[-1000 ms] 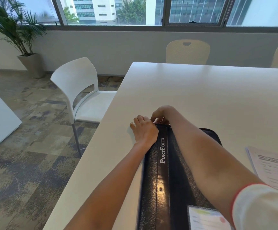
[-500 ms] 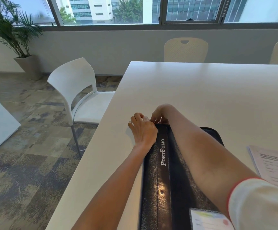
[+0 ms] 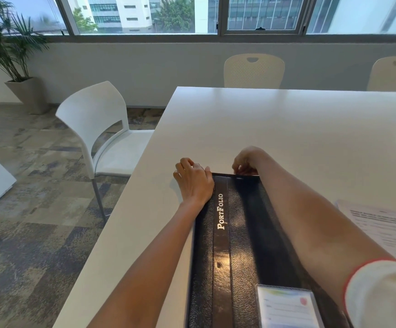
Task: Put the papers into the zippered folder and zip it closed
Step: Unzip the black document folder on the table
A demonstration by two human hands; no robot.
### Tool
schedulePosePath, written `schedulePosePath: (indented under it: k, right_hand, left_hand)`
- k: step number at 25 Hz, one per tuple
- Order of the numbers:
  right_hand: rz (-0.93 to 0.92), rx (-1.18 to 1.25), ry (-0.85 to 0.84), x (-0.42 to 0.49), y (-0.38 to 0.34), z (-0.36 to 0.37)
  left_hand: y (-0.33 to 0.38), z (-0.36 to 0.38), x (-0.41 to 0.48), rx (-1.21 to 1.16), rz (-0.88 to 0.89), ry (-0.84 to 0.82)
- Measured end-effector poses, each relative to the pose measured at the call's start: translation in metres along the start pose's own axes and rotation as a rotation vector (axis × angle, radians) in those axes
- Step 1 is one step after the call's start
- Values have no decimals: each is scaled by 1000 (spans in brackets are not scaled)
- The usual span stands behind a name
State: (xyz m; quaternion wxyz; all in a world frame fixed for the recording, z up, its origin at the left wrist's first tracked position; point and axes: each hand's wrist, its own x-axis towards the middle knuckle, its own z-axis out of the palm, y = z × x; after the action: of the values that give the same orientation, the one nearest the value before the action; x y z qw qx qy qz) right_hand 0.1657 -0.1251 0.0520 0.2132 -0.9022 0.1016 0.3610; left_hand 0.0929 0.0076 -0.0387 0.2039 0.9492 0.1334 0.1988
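Note:
A black zippered folder (image 3: 237,235) marked "PortFolio" lies closed on the white table (image 3: 275,129), its long side running away from me. My left hand (image 3: 193,181) presses flat on the folder's far left corner. My right hand (image 3: 246,162) is at the far edge, fingers pinched together on what looks like the zipper pull; the pull itself is hidden by the fingers. Printed papers (image 3: 386,223) lie on the table to the right of the folder, partly behind my right forearm.
A small clear-sleeved card (image 3: 286,306) lies on the folder's near end. A white chair (image 3: 102,131) stands off the table's left edge. Two cream chairs (image 3: 253,71) stand at the far side. A potted plant (image 3: 14,60) is in the far left corner.
My right hand has slid to the right along the folder's far edge, away from my left hand. The left hand stays pressed on the corner.

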Motion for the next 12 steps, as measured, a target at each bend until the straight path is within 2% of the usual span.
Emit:
schedulePosePath:
  k: [4, 6, 9, 12]
  right_hand:
    - [62, -8, 129, -1, 65, -29]
    - [81, 95, 218, -2, 105, -44]
    - [49, 299, 284, -7, 148, -46]
    - [-72, 396, 366, -1, 169, -42]
  left_hand:
    - [0, 0, -1, 18, 9, 18]
    - [1, -1, -1, 35, 6, 7]
    - [4, -1, -1, 90, 3, -14]
    - [12, -5, 1, 238, 4, -79]
